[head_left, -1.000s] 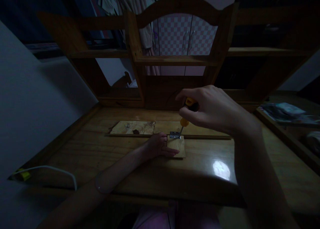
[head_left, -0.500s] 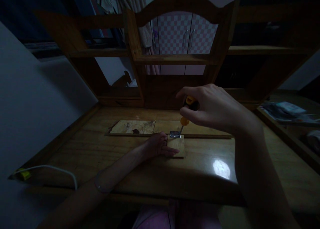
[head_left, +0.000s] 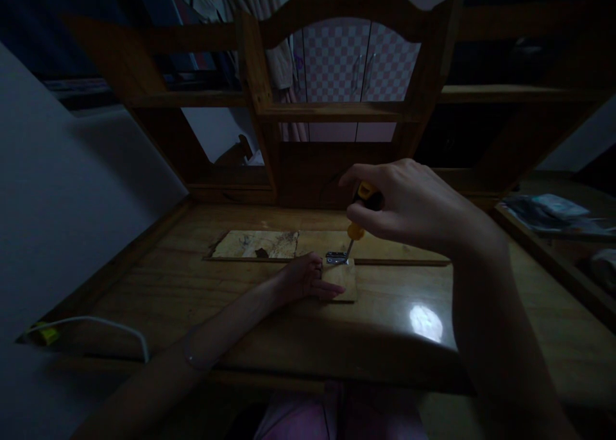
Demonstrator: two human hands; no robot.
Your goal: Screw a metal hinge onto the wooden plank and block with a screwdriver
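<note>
My right hand (head_left: 404, 193) is closed around the yellow and black handle of a screwdriver (head_left: 355, 232), its shaft slanting down to the left. The screwdriver's tip meets the right side of a small metal hinge (head_left: 336, 258). This hinge lies across the joint between a small wooden board (head_left: 342, 279) and a long wooden strip (head_left: 385, 248) behind it. From the left, my left hand (head_left: 308, 278) grips the small board, one finger laid flat over its face and others at its left edge near the hinge. The screw under the tip is too small to make out.
The long strip's left end has a rough, stained patch (head_left: 262, 244). A wooden shelf frame (head_left: 337, 111) rises behind the tabletop (head_left: 231, 312). A white cable (head_left: 103, 323) and a yellow object (head_left: 47, 335) are at the left edge; plastic-wrapped items (head_left: 553, 210) lie at the right.
Both hands, the screwdriver and the boards stay almost where they were. The view has tilted very slightly; no turn of the handle can be made out.
</note>
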